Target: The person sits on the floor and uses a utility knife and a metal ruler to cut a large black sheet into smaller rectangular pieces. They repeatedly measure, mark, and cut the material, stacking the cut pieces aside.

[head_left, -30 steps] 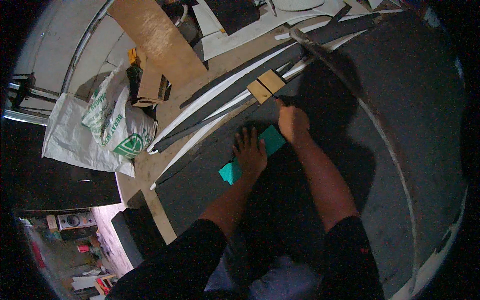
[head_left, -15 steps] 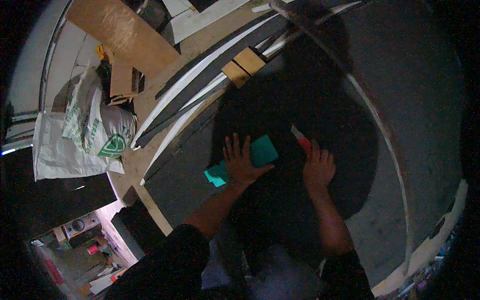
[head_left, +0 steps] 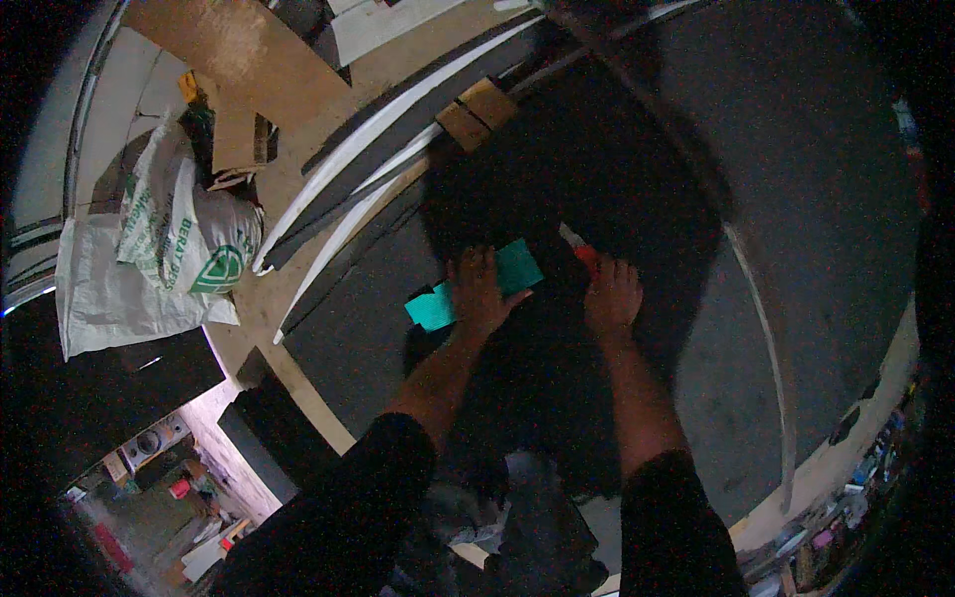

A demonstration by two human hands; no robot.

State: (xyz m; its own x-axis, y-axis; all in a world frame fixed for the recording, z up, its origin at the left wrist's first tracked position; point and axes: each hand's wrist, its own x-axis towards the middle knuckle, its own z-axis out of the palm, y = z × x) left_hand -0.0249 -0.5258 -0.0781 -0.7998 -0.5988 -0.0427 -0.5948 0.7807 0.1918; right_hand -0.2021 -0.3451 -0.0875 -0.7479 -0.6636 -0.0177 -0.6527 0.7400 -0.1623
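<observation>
My left hand (head_left: 479, 294) lies across a flat teal rectangular piece (head_left: 519, 265), thumb apart, pressing it onto a dark grey sheet (head_left: 348, 368). The hand covers the middle of the piece; a stepped end sticks out on its left. My right hand (head_left: 614, 296) is closed round a red cutter knife (head_left: 585, 258). Its pale blade points up and left, a short way from the right end of the teal piece. Deep shadow hides the surface around both hands.
Two brown blocks (head_left: 487, 102) sit on the sheet beyond my hands, beside long white strips (head_left: 383, 129). A white sack (head_left: 214, 244) and brown boards (head_left: 239, 60) stand at the left. A thin pale strip (head_left: 761, 298) runs along the right. Clutter (head_left: 856, 493) lines the lower right.
In the picture, both hands, the teal piece and the knife sit slightly higher, and the right hand is further left. The view has shifted a little. The left fingers look closer together.
</observation>
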